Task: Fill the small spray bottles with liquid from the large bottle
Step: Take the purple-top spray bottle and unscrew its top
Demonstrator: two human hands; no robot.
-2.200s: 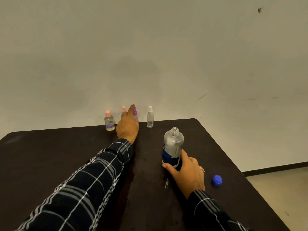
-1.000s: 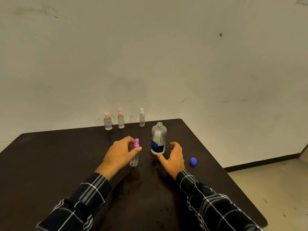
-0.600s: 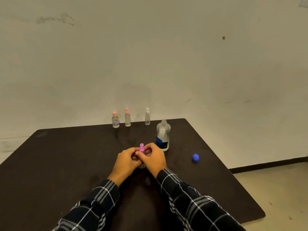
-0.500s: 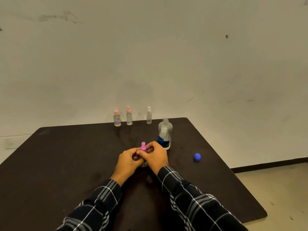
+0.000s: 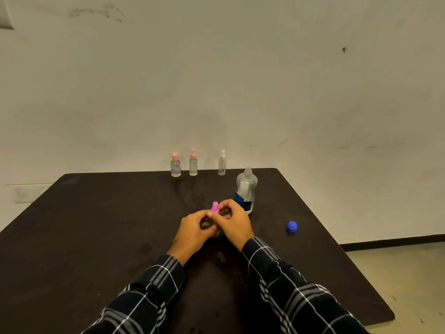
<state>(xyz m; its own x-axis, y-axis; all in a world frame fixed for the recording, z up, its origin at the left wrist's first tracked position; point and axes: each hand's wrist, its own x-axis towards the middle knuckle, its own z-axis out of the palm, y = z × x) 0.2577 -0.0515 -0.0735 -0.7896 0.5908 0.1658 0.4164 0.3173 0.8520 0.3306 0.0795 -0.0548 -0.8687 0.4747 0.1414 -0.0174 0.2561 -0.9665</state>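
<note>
A small spray bottle with a purple top [image 5: 215,207] stands upright at the table's middle, its clear body mostly hidden by my hands. My left hand [image 5: 192,231] wraps the body, and the fingers of my right hand [image 5: 234,222] pinch it just under the purple top. Right behind my right hand stands the large clear bottle [image 5: 246,190] with a blue label and no cap. Its blue cap [image 5: 291,226] lies on the table to the right.
Three more small spray bottles line the table's far edge: two with pink tops [image 5: 175,165] [image 5: 193,163] and one with a white top [image 5: 222,163]. The dark table [image 5: 96,237] meets a pale wall; its right edge drops to the floor.
My left hand carried the purple-topped bottle from the far row to the table's middle. My right hand let go of the large bottle and joined it on the small bottle.
</note>
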